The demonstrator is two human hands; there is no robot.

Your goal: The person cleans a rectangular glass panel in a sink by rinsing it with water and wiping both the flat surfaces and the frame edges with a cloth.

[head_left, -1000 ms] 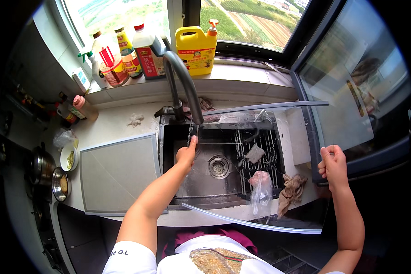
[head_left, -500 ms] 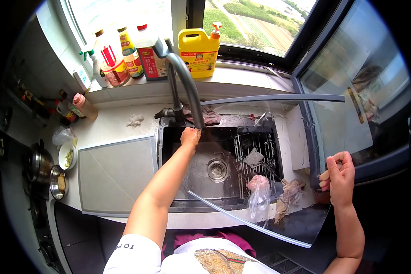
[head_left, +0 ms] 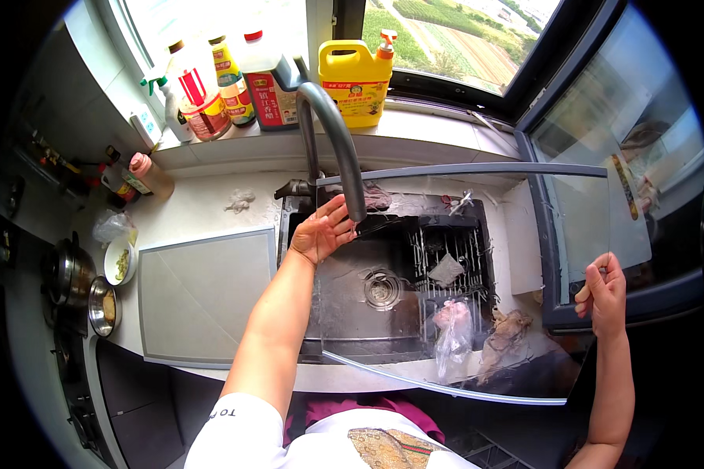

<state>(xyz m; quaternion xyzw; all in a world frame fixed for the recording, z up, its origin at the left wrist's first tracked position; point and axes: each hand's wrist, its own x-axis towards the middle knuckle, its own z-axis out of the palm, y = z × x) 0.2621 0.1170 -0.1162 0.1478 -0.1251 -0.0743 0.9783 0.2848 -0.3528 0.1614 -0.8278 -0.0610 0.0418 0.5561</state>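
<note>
The left forearm extends diagonally upward from the lower edge to the dark grey, curved metal faucet point(head_left: 350, 164). The left hand point(head_left: 323, 232) is open, palm turned up, fingers loosely bent and slightly apart, with fingertips just beside the spout end; it grips nothing, and contact with the pane cannot be determined.

The right forearm stands nearly vertical at the right. The right hand point(head_left: 605, 293) is closed, thumb against curled fingers, gripping the right edge of the transparent rectangular glass pane point(head_left: 465, 277) with a dark grey strip point(head_left: 477, 168) along its far edge and a pale strip point(head_left: 446, 383) along its near edge. The pane extends over most of the dark rectangular metal sink point(head_left: 286, 227). A flat grey rectangular panel point(head_left: 211, 297) lies on the white countertop point(head_left: 199, 207), left of the sink
</note>
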